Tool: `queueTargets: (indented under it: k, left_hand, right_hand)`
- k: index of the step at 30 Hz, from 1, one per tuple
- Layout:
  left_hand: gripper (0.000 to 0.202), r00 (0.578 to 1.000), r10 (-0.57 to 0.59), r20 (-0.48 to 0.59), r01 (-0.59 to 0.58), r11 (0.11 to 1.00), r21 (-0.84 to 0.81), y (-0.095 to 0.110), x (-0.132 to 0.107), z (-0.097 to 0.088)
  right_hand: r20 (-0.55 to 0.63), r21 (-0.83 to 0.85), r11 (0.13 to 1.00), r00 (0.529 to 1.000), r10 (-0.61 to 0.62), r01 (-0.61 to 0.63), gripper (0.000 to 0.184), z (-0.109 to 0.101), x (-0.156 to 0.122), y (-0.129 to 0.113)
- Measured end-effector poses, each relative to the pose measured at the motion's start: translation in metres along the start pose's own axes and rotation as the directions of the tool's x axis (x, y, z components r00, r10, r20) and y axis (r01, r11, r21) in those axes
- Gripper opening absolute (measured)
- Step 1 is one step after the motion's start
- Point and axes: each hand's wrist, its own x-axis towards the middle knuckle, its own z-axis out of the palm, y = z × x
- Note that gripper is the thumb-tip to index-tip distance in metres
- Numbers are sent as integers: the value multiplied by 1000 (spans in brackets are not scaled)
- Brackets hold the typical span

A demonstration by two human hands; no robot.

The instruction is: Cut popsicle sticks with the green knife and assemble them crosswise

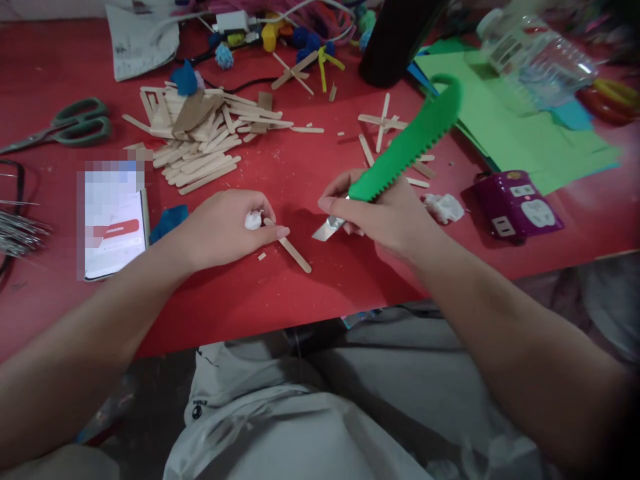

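My left hand (225,227) is curled over a wooden craft stick (293,250) that lies on the red table (300,167), its forefinger pressing the stick's near end; a small white wad (253,219) sits inside the fingers. My right hand (380,217) grips a utility knife with a green toothed handle (415,137). Its metal blade (329,229) points down-left, its tip just right of the stick and not touching it.
A pile of craft sticks (200,143) lies behind my left hand, and a phone (114,223) is at the left. Scissors (70,127) are far left. A purple power strip (517,203), green paper (520,130), a plastic bottle (535,57) and crumpled tissue (444,208) are on the right.
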Motion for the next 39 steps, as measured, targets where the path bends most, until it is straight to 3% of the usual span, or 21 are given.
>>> queueTargets:
  k: [3,5,8,10,13,18,25,31,35,39]
  left_hand:
    - [50,996,-11,-93,15,999,42,0,0,6]
    - [56,993,-14,-120,23,997,79,1,0,8]
    - [42,992,25,-125,-16,997,72,2,-1,5]
    - [38,985,41,-167,-26,995,93,3,-5,2]
    - [38,977,-7,-212,59,969,239,10,-15,2]
    - [65,992,-22,-127,73,908,413,30,-34,13]
    - [39,997,-51,-49,68,881,468,34,-36,10]
    - [70,998,-15,-69,43,899,435,38,-37,17]
    - [65,997,-35,-66,62,878,474,46,-36,22]
    - [59,999,-28,-39,43,880,474,44,-33,19]
  right_hand:
    - [15,133,990,999,40,-41,33,4,-1,0]
    - [88,242,966,994,69,-88,33,3,-1,-2]
    - [169,371,920,983,70,-129,27,1,-2,-1]
    - [118,369,924,991,58,-98,26,0,-2,2]
    - [-6,296,955,1000,29,-26,31,1,-4,6]
    - [-52,276,961,999,-14,28,33,5,-7,6]
    - [-2,289,957,1000,-10,10,25,4,-6,7]
    - [-28,387,921,998,58,-43,34,6,-7,10]
    - [-130,354,935,990,61,-11,40,11,-7,9]
    - [-151,354,935,986,65,-7,31,13,-5,7]
